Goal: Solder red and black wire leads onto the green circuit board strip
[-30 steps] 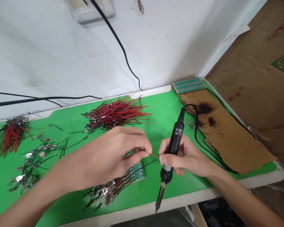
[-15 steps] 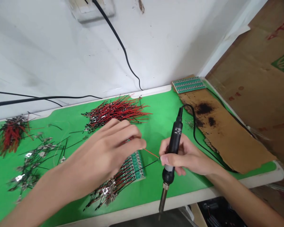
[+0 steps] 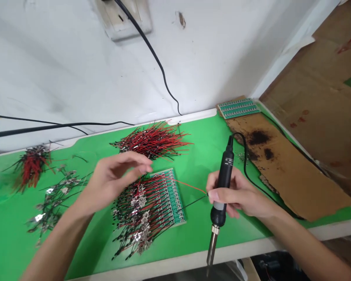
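Note:
My right hand point(image 3: 232, 193) is wrapped round a black soldering iron point(image 3: 224, 175), its metal tip pointing down past the table's front edge. Thumb and forefinger also pinch the end of a red wire point(image 3: 190, 185) and a black wire point(image 3: 195, 201), which stretch left towards a green circuit board point(image 3: 177, 201). Rows of red and black wires with metal tabs point(image 3: 142, 230) lie across that board and spill off its left side. Above the board's upper left corner is my left hand point(image 3: 119, 175), loosely curved and open, with nothing visible in its fingers.
A heap of red and black wires point(image 3: 155, 140) lies behind the board. Further left are loose tabbed black wires point(image 3: 55, 195) and a smaller wire bundle point(image 3: 33, 166). At right, scorched cardboard point(image 3: 292, 175) carries another circuit board point(image 3: 238, 108); the iron's cord point(image 3: 245, 156) loops over it.
My left hand has let go of the red wire and drawn back left, uncovering the board and its wires. The right hand still holds the iron and wires. The view has shifted slightly.

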`<state>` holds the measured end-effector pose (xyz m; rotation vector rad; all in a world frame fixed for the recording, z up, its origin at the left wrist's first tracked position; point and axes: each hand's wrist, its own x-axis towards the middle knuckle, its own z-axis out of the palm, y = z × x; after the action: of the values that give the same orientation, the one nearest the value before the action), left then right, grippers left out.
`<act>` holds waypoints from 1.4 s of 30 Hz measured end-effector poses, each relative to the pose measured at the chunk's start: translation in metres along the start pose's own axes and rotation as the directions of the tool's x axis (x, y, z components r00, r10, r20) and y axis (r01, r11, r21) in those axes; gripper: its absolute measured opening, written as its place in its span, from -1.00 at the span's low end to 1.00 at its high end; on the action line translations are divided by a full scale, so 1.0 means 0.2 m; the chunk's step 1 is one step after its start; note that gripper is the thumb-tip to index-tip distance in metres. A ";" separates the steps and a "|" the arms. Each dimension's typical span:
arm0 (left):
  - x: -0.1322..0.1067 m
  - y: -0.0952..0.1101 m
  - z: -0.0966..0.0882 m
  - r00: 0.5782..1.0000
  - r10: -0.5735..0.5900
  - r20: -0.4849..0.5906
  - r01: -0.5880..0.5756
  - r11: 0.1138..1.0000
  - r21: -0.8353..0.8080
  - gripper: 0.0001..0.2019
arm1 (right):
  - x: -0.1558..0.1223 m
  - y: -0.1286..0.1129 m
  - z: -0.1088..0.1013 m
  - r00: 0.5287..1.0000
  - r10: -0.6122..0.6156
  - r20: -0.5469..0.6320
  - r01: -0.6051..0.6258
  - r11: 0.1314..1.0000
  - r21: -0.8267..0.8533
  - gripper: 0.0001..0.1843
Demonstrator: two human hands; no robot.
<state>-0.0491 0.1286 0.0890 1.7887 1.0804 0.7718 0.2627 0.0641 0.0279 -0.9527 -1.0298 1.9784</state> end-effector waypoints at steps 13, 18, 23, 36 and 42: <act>-0.01 -0.06 0.32 0.995 -0.095 0.014 0.092 0.898 -0.431 -0.67 | 0.02 0.00 -0.01 0.999 0.031 -0.045 -0.031 1.000 -0.002 -0.61; 0.02 0.00 0.32 0.995 0.002 -0.097 -0.042 0.909 -0.414 -0.74 | 0.01 0.01 -0.01 0.998 0.029 -0.054 -0.030 0.999 -0.014 -0.57; 0.02 0.01 0.18 0.963 0.061 -0.261 -0.157 0.919 -0.361 -0.89 | 0.01 -0.01 0.01 0.992 -0.016 -0.126 0.017 1.000 0.004 -0.51; -0.25 -0.01 -0.05 0.900 0.417 -0.122 -0.251 0.729 0.637 -0.67 | -0.02 0.01 -0.01 0.732 -0.375 -0.568 0.347 0.924 -0.162 -0.68; -0.32 -0.08 0.07 0.874 0.476 0.096 -0.370 0.526 0.765 -0.62 | -0.08 0.11 0.00 0.754 -0.297 -0.586 0.280 0.952 -0.122 -0.68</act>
<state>-0.0708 0.0706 0.0639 2.8688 1.1567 0.7632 0.2654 0.0416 0.0122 -1.2427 -0.7724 1.2692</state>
